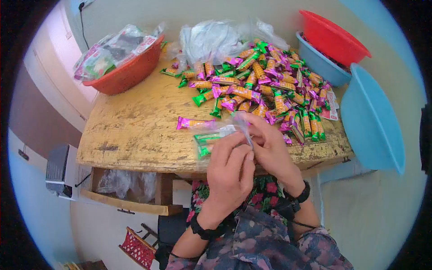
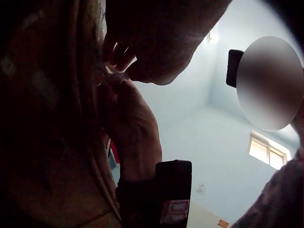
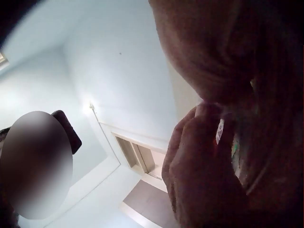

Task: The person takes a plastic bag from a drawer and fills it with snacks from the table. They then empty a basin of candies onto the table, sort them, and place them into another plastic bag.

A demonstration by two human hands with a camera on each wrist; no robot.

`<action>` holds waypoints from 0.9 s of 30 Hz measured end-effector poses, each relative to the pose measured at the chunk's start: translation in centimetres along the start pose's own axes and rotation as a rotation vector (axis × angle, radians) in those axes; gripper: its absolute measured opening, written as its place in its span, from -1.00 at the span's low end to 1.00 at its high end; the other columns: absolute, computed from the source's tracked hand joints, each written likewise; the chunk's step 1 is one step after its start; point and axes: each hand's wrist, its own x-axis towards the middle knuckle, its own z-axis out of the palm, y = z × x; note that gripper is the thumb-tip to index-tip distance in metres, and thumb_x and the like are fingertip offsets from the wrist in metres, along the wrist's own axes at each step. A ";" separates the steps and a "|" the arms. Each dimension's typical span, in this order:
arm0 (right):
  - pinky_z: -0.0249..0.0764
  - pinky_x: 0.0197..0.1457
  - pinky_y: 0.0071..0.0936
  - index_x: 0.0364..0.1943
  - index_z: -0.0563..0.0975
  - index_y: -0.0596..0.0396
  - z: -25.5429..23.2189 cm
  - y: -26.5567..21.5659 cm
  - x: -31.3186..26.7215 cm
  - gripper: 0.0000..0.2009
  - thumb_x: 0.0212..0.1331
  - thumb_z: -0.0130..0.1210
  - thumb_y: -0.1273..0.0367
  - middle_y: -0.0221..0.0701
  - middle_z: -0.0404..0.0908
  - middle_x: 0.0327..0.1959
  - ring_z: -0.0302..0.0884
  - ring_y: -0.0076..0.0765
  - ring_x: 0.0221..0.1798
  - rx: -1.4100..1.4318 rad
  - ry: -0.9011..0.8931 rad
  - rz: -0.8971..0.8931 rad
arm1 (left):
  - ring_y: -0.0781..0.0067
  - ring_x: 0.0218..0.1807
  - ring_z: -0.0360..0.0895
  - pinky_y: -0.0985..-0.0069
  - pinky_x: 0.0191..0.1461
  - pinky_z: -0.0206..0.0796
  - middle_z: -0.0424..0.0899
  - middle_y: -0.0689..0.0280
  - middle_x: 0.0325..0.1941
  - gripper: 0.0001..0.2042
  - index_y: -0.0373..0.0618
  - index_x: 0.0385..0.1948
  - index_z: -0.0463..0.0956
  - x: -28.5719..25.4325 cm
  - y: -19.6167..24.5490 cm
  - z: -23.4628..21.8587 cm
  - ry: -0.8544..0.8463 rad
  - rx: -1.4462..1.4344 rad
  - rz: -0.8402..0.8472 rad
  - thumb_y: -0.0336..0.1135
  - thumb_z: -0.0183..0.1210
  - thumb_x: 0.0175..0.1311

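Observation:
A clear plastic bag [image 1: 211,135] lies on the near part of the wooden table, with green-wrapped snack bars [image 1: 204,145] showing through it. At the bag's gathered end, my left hand [image 1: 230,163] pinches the plastic between thumb and fingers. My right hand [image 1: 275,148] grips the same end from the other side, its fingertips close against the left ones. Both wrist views are dark; the right hand [image 2: 133,123] and the left hand [image 3: 202,166] appear there with fingertips meeting at the plastic. A purple-ended snack bar [image 1: 194,123] lies just beyond the bag.
A heap of wrapped snack bars [image 1: 270,85] covers the table's far right, with clear bags [image 1: 209,40] behind it. A red-orange basin [image 1: 128,74] stands left; red [image 1: 335,36] and blue basins [image 1: 373,119] stand right. An open drawer [image 1: 130,200] juts out at front left.

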 end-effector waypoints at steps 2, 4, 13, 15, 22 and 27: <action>0.61 -0.08 -0.26 0.19 0.52 0.16 0.0 0.7 -0.1 -0.61 0.26 0.19 0.52 -0.18 0.72 -0.15 0.73 -0.14 -0.11 -0.130 -0.014 -0.050 | -0.07 0.08 0.58 0.11 0.15 0.43 0.63 0.04 0.05 -0.84 -0.25 -0.17 0.58 0.0 -0.3 -0.1 -0.001 0.010 -0.005 -0.55 0.26 0.23; 0.60 -0.04 -0.21 0.14 0.56 0.16 -0.5 -2.3 -0.8 -0.66 0.25 0.17 0.54 -0.15 0.71 -0.08 0.71 -0.05 -0.07 -0.260 -0.023 0.079 | -0.06 0.08 0.58 0.12 0.15 0.43 0.64 0.05 0.04 -0.83 -0.24 -0.16 0.58 0.2 -0.7 -0.3 -0.022 0.049 -0.019 -0.55 0.27 0.23; 0.50 -0.29 -0.50 -0.07 0.66 0.15 -6.3 -3.3 -5.9 -0.81 0.28 0.21 0.60 -0.25 0.67 -0.17 0.61 -0.36 -0.31 -0.580 0.368 -0.281 | -0.04 0.04 0.54 0.11 0.16 0.37 0.64 0.08 -0.03 -0.60 -0.22 -0.05 0.54 0.3 0.1 0.7 -0.098 0.227 -0.072 -0.37 0.48 0.10; 0.49 -0.30 -0.49 -0.08 0.65 0.14 -8.7 -3.2 -7.2 -0.82 0.27 0.23 0.59 -0.27 0.66 -0.18 0.59 -0.38 -0.34 -0.667 0.475 -0.186 | -0.04 0.03 0.53 0.11 0.16 0.36 0.63 0.09 -0.05 -0.60 -0.22 -0.05 0.54 0.1 0.2 1.0 -0.121 0.293 -0.090 -0.37 0.47 0.10; 0.53 -0.23 -0.10 -0.03 0.59 0.07 -15.4 -1.3 -7.0 -0.77 0.29 0.25 0.35 -0.23 0.58 -0.20 0.64 0.01 -0.26 -1.061 0.593 0.043 | -0.05 0.00 0.51 0.10 0.15 0.33 0.62 0.09 -0.09 -0.69 -0.22 -0.07 0.55 0.0 -0.1 1.1 -0.096 0.295 -0.076 -0.46 0.35 0.15; 0.56 -0.12 -0.02 0.00 0.60 0.05 -16.8 0.2 -6.8 -0.74 0.28 0.24 0.29 -0.20 0.60 -0.13 0.65 0.10 -0.13 -1.106 0.494 0.164 | -0.07 0.03 0.52 0.09 0.18 0.35 0.62 0.07 -0.08 -0.72 -0.23 -0.08 0.53 0.0 -0.3 -0.1 -0.155 0.298 -0.085 -0.51 0.31 0.16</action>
